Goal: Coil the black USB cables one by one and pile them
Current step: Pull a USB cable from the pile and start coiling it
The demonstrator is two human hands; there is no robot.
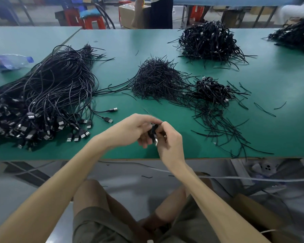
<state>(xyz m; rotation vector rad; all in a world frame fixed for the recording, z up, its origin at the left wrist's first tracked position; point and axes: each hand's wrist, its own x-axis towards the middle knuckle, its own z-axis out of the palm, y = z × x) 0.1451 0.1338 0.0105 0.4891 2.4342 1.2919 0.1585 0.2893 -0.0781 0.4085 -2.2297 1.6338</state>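
Nesting between fingers, coiled cable

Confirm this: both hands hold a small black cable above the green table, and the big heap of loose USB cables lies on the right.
Wrong side. The head view shows the heap of loose USB cables on the left of the green table. The left hand and right hand do hold the small black cable.
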